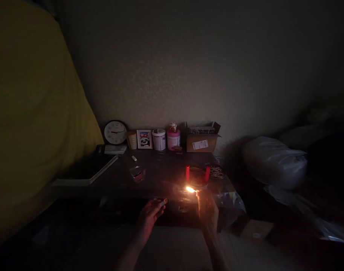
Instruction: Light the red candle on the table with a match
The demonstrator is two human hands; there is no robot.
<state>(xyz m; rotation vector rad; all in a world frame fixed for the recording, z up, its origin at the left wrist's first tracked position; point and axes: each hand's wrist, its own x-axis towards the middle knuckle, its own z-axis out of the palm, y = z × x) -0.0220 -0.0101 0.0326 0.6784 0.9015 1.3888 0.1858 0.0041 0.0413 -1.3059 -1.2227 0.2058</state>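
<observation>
Head view: right hand (pixel 209 210) was extended forward, fingers pinched on a lit match (pixel 190 189), flame near two red candles (pixel 187 173) standing on the table (pixel 163 171). Left hand (pixel 149 216), set lower and apart, gripped a small box (pixel 164 202) between thumb and fingers. Clock (pixel 115 132) bore numerals; carton label (pixel 200 144) was illegible.

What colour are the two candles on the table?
Both the left candle and right candle are red, best seen in the head view.
</observation>
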